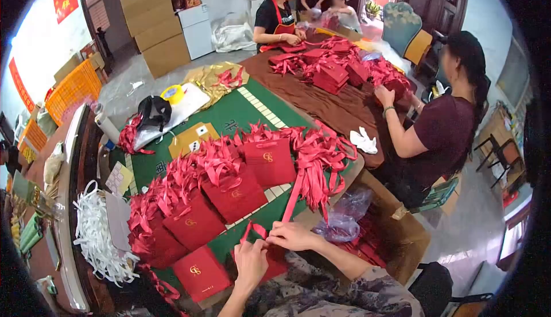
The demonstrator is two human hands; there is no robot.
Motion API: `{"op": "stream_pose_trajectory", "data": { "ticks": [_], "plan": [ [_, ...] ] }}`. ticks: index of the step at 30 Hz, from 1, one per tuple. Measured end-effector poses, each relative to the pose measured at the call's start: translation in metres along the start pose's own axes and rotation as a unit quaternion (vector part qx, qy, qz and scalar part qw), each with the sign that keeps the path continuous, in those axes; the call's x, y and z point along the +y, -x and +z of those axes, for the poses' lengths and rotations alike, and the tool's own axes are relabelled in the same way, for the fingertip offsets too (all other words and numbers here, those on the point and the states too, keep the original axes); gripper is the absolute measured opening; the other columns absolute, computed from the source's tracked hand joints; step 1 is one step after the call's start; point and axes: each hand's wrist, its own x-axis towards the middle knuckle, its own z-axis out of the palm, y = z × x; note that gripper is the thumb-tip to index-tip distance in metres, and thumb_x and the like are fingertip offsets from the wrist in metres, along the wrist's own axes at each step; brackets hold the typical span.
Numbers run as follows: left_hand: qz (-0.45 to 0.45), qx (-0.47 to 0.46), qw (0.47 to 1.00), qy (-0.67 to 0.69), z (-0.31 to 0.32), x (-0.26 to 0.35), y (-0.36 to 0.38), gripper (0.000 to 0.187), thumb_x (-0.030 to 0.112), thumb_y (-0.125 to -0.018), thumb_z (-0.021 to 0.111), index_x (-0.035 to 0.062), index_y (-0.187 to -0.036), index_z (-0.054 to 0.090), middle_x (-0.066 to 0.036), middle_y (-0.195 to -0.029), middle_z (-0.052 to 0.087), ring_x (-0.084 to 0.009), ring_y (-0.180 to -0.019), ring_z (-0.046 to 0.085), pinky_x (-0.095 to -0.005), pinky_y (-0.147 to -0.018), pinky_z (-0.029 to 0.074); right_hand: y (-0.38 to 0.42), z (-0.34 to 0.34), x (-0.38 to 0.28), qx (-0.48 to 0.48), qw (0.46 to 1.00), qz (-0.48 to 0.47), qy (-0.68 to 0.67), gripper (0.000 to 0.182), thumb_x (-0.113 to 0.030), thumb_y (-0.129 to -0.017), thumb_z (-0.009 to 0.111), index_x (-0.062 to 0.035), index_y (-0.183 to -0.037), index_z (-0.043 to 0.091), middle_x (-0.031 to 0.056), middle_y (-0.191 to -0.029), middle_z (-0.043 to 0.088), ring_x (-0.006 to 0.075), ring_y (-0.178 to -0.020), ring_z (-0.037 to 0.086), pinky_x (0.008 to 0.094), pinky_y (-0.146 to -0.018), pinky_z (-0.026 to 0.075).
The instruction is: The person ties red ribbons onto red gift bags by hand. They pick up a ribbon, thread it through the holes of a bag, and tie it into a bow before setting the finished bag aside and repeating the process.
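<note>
My left hand (251,262) and my right hand (293,236) meet near the front edge of the green table, fingers pinched on a red ribbon (255,229). Its loop stands up between them, and a strand rises beyond my right fingers. Under my hands lies a red paper gift bag (276,264), partly hidden by them. Left of it, another red gift bag (201,273) with a gold logo lies flat. Stacked rows of bags with ribbon handles (232,193) stand just beyond. A thick bundle of loose red ribbons (315,168) hangs to the right.
A cardboard box (402,242) with plastic and red bags sits right of my lap. White strips (100,234) are heaped at left. One co-worker (447,116) sits at right, another (281,18) stands beyond the brown-covered table (298,102), with its pile of red bags (333,76).
</note>
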Motion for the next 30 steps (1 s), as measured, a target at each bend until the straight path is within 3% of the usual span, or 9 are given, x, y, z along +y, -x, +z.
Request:
{"op": "stream_pose_trajectory", "data": {
  "ticks": [5, 7, 10, 12, 16, 20, 24, 26, 30],
  "plan": [
    [0.063, 0.052, 0.995, -0.061, 0.005, 0.003, 0.004, 0.013, 0.009, -0.079, 0.07, 0.0127, -0.09, 0.065, -0.004, -0.076, 0.061, -0.0242, -0.08, 0.058, -0.0406, -0.075, 0.04, -0.014, -0.019, -0.006, -0.101, 0.993, -0.044, -0.05, 0.03, -0.031, -0.097, 0.056, -0.0079, -0.095, 0.075, 0.0123, -0.088, 0.067, 0.0305, -0.088, 0.063, 0.0413, -0.076, 0.049],
    [0.07, 0.062, 0.993, -0.066, 0.005, 0.003, 0.003, 0.012, 0.009, -0.079, 0.071, 0.0122, -0.089, 0.065, -0.004, -0.076, 0.061, -0.0244, -0.08, 0.058, -0.0405, -0.075, 0.04, -0.02, -0.012, 0.003, -0.077, 0.993, -0.048, -0.078, 0.028, -0.032, -0.093, 0.063, -0.0066, -0.092, 0.076, 0.0109, -0.079, 0.069, 0.0262, -0.08, 0.066, 0.0395, -0.071, 0.05],
    [0.066, 0.072, 0.994, -0.055, 0.005, 0.004, 0.003, 0.011, 0.012, -0.079, 0.072, 0.0114, -0.086, 0.065, -0.004, -0.078, 0.061, -0.0249, -0.08, 0.057, -0.0406, -0.075, 0.04, -0.024, -0.002, 0.014, -0.118, 0.987, -0.017, -0.108, 0.027, -0.031, -0.087, 0.071, -0.005, -0.091, 0.075, 0.0088, -0.076, 0.069, 0.0208, -0.072, 0.066, 0.0366, -0.066, 0.05],
    [0.056, 0.072, 0.995, -0.04, 0.002, 0.004, 0.001, 0.012, 0.013, -0.078, 0.074, 0.011, -0.085, 0.064, -0.004, -0.078, 0.061, -0.0252, -0.08, 0.058, -0.0407, -0.075, 0.04, -0.02, 0.014, 0.012, -0.054, 0.974, 0.086, -0.202, 0.024, -0.028, -0.085, 0.076, -0.0044, -0.088, 0.072, 0.0039, -0.073, 0.063, 0.0137, -0.073, 0.061, 0.031, -0.067, 0.048],
    [-0.003, 0.056, 0.998, -0.015, -0.002, -0.004, 0.0, 0.017, 0.015, -0.075, 0.079, 0.0114, -0.083, 0.064, -0.005, -0.078, 0.064, -0.026, -0.079, 0.059, -0.0411, -0.075, 0.038, -0.017, 0.042, 0.007, 0.067, 0.977, 0.085, -0.181, 0.022, -0.026, -0.083, 0.076, -0.0052, -0.084, 0.072, 0.0068, -0.073, 0.069, 0.0169, -0.071, 0.066, 0.0326, -0.065, 0.05],
    [-0.048, 0.037, 0.997, 0.036, -0.003, -0.014, 0.0, 0.02, 0.017, -0.073, 0.081, 0.0114, -0.081, 0.063, -0.003, -0.075, 0.064, -0.0247, -0.077, 0.06, -0.0401, -0.074, 0.038, -0.017, 0.049, -0.004, 0.111, 0.963, 0.155, -0.192, 0.022, -0.027, -0.082, 0.075, -0.0057, -0.085, 0.071, 0.0091, -0.08, 0.069, 0.0195, -0.074, 0.068, 0.0338, -0.067, 0.052],
    [-0.064, 0.031, 0.996, 0.051, -0.005, -0.019, -0.001, 0.02, 0.017, -0.072, 0.082, 0.0112, -0.081, 0.065, -0.003, -0.073, 0.065, -0.0245, -0.074, 0.061, -0.0399, -0.073, 0.039, -0.02, 0.048, -0.008, 0.103, 0.969, 0.142, -0.174, 0.022, -0.028, -0.083, 0.075, -0.0059, -0.084, 0.071, 0.0104, -0.084, 0.069, 0.0226, -0.077, 0.068, 0.0354, -0.068, 0.052],
    [-0.103, 0.013, 0.988, 0.111, -0.004, -0.021, -0.001, 0.019, 0.018, -0.072, 0.083, 0.0112, -0.08, 0.067, -0.004, -0.073, 0.066, -0.0242, -0.073, 0.062, -0.0399, -0.073, 0.039, -0.022, 0.052, -0.009, 0.181, 0.963, 0.139, -0.145, 0.024, -0.029, -0.083, 0.074, -0.0062, -0.082, 0.07, 0.0109, -0.084, 0.067, 0.0268, -0.08, 0.067, 0.0381, -0.071, 0.052],
    [-0.085, 0.011, 0.993, 0.079, -0.004, -0.021, 0.0, 0.019, 0.019, -0.073, 0.083, 0.0109, -0.08, 0.067, -0.004, -0.071, 0.067, -0.0248, -0.072, 0.063, -0.04, -0.073, 0.039, -0.024, 0.044, -0.007, 0.121, 0.982, 0.08, -0.124, 0.024, -0.032, -0.087, 0.071, -0.0074, -0.085, 0.071, 0.0125, -0.088, 0.064, 0.0305, -0.086, 0.064, 0.0404, -0.077, 0.049]
  ]
}}
